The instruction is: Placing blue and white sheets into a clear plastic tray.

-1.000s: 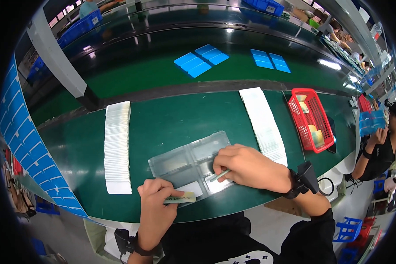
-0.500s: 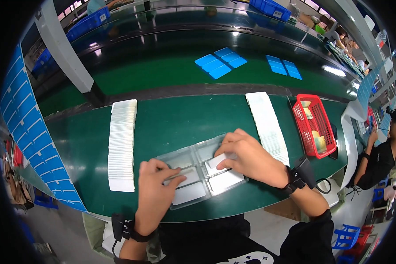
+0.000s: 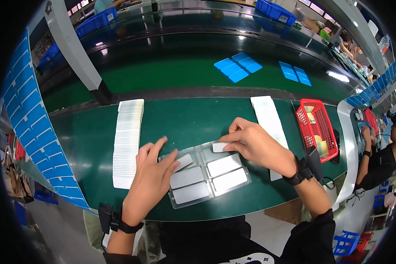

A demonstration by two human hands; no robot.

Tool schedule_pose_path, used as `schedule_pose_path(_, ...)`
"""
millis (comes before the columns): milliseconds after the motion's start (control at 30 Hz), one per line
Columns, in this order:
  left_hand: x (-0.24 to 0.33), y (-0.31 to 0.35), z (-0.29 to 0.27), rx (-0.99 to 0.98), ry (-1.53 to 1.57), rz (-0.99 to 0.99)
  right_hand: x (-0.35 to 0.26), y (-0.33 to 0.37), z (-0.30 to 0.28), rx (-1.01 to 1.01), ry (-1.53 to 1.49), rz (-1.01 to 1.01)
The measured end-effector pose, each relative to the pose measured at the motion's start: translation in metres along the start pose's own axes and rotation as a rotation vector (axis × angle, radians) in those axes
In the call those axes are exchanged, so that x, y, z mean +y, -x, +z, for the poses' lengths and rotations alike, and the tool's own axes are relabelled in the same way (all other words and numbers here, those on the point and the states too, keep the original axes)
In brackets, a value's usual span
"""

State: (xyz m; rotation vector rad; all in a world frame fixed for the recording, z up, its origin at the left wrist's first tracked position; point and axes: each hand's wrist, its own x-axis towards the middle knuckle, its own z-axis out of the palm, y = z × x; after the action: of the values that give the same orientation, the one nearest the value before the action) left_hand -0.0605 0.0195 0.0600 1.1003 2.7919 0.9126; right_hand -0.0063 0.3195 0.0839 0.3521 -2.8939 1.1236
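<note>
Bench (image 3: 180, 121): green, glossy
Left hand (image 3: 148, 178): fingers apart
Right hand (image 3: 256, 141): pinching white card (image 3: 219, 147)
Pillar (image 3: 75, 48): my ten o'clock
Basket (image 3: 328, 127): three o'clock

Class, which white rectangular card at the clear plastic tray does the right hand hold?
The far right card, pinched by the right hand; the far left card is askew, the nearer four flat.

The right hand (image 3: 255, 143) pinches a white card (image 3: 220, 147) at the far right compartment of a clear tray (image 3: 209, 179). The left hand (image 3: 147, 174), fingers spread, is at a slanted card (image 3: 184, 162) in the far left one. Four flat cards (image 3: 225, 165) fill the nearer compartments.
</note>
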Motion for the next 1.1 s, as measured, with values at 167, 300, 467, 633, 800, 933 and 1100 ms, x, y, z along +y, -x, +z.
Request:
schedule_pose_path(167, -0.015, -0.015, 0.023, 0.025, -0.26, 0.019, 0.0, -0.015, 0.02, -0.026, 0.123, -0.012)
schedule_pose_path(300, -0.018, -0.021, 0.031, 0.061, -0.249, 0.093, -0.002, -0.024, 0.029, 0.077, 0.299, -0.012)
schedule_pose_path(467, -0.008, -0.019, 0.025, 0.103, -0.202, 0.082, -0.009, -0.02, 0.027, 0.048, 0.309, 0.044)
schedule_pose_path(633, 0.002, 0.024, -0.002, 0.23, 0.017, 0.027, -0.032, -0.003, 0.024, 0.136, 0.23, 0.013)
schedule_pose_path(800, -0.038, 0.105, -0.041, 0.805, -0.251, -0.259, -0.07, 0.017, 0.028, 0.101, 0.169, -0.104)
schedule_pose_path(933, -0.099, 0.177, -0.056, 1.004, -0.36, -0.64, -0.111, 0.048, 0.068, -0.106, 0.003, -0.263)
schedule_pose_path(1100, -0.141, 0.225, -0.062, 0.736, -0.172, -0.673, -0.144, 0.068, 0.14, -0.285, 0.123, -0.244)
